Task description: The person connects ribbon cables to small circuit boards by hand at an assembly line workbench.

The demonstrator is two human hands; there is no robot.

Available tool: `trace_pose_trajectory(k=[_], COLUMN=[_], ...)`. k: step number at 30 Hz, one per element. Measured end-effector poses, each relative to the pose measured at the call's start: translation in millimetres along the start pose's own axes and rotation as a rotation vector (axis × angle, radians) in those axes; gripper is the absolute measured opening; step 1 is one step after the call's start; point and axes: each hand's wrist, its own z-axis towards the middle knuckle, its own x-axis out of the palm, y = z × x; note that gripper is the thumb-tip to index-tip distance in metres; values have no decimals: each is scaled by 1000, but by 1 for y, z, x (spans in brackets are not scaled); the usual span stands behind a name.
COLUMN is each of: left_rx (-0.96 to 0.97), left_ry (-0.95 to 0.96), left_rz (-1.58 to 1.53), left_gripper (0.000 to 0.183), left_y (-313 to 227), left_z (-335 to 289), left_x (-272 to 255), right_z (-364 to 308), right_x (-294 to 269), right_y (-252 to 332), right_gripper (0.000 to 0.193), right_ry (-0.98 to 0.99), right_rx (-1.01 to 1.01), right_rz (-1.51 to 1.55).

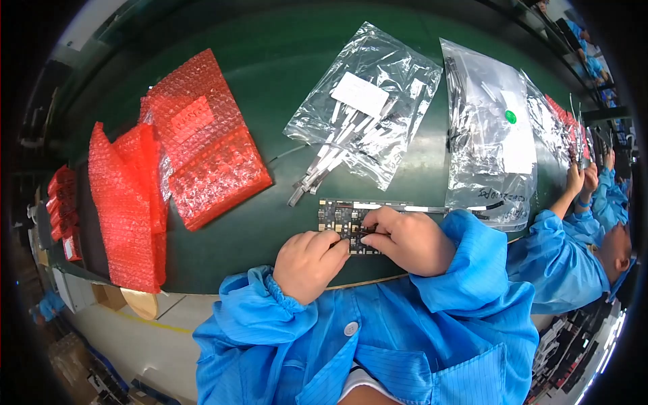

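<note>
Closest to me is the blue smock (270, 364), its cuffs around the wrists. I have the left hand (308, 263) bent at the left end of the dark board (331, 221); I cannot tell whether its fingers pinch anything. The right hand (418, 243) has thumb and forefinger close together over the board, and I cannot tell if they grip a part. The board lies on the green bench (270, 64), under the fingers of the 2 hands. Beyond, I see a bundle of strips (317, 170) at a clear bag (408, 125), another bag (472, 155) right of it, and red wrap (219, 179) at left
</note>
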Motion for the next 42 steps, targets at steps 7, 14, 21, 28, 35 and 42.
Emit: trace_pose_trajectory(k=[7, 14, 21, 28, 35, 42], left_rx=[-22, -23, 2, 1, -22, -34], left_ry=[-15, -9, -10, -5, -15, 2], left_rz=[25, 34, 55, 42, 16, 33], left_gripper=[25, 25, 23, 24, 28, 32], left_y=[-2, -2, 0, 1, 0, 0], left_z=[2, 2, 1, 0, 0, 1], left_x=[3, 4, 5, 5, 4, 5], right_z=[1, 6, 15, 18, 20, 21], right_x=[9, 12, 19, 22, 23, 24], right_y=[-6, 1, -4, -3, -3, -3], right_gripper=[19, 17, 17, 16, 15, 13], right_ry=[-35, -72, -44, -81, -92, -110], right_rx=[2, 82, 102, 129, 128, 110], right_rz=[-97, -55, -103, -119, -129, -146])
